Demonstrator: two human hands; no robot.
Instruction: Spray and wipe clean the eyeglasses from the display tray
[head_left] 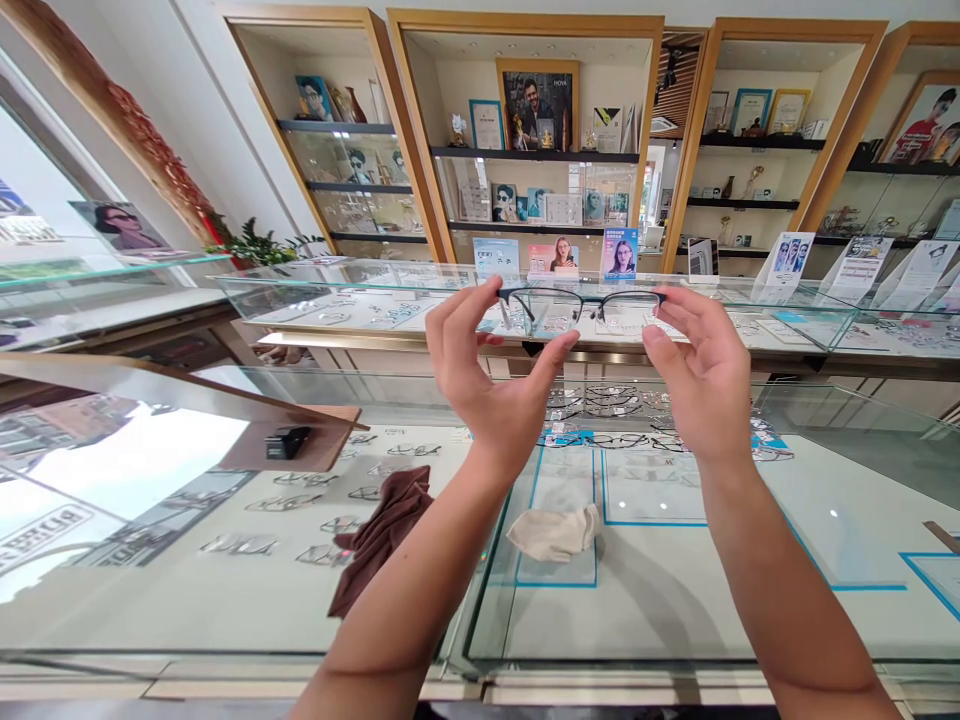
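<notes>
A pair of eyeglasses (592, 300) with a dark upper rim is held up level in front of me, above the glass counter. My left hand (491, 375) pinches its left end, the thumb stretched out below the lens. At the other end, my right hand (701, 360) grips the frame corner between fingers and thumb. One temple arm shows behind the left lens; the other is hard to make out. Below the hands, a crumpled beige cloth (555, 532) lies on the counter top. A brown cloth (386, 540) lies to its left, partly behind my left forearm.
The glass display counter (630, 610) holds several spectacle frames (607, 400) inside. A mirror (135, 480) with a wooden edge stands at left. Farther back is a second glass counter (360, 305) with standing cards, and behind it wooden shelves (536, 155) with framed pictures.
</notes>
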